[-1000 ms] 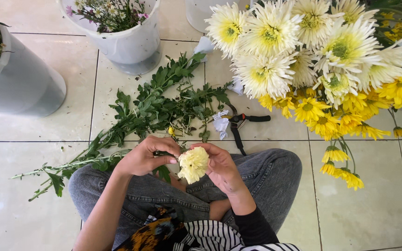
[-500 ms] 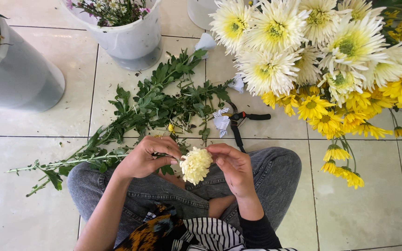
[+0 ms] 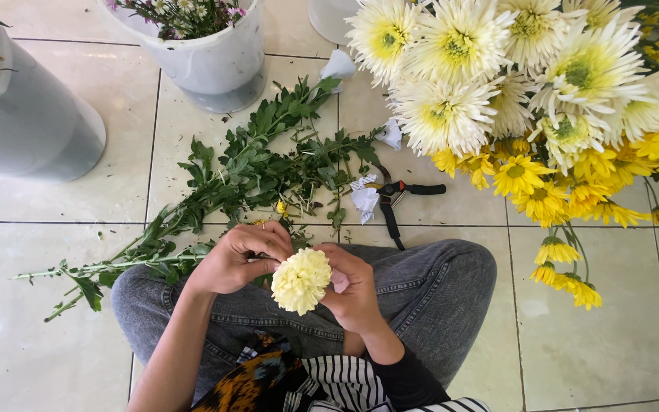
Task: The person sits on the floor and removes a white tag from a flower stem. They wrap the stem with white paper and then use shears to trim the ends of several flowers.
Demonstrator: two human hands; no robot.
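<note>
Just below the frame's centre, your left hand (image 3: 234,259) and right hand (image 3: 354,286) close on a pale yellow flower head (image 3: 300,280) held over your grey-jeaned lap (image 3: 421,294); the fingers of both hands are clamped on it from either side. Its leafy stem (image 3: 139,259) runs out to the left, onto a heap of cut green stems (image 3: 261,164) on the tiled floor (image 3: 604,336). Black pruning shears (image 3: 394,200) lie just above your right knee, beside scraps of white paper (image 3: 364,198). A mass of white and yellow blooms (image 3: 528,99) fills the upper right; two grey buckets (image 3: 211,65) stand at the upper left. Compared with a second ago, the hands and flower head sit in nearly the same place, your right fingers curled slightly closer.
</note>
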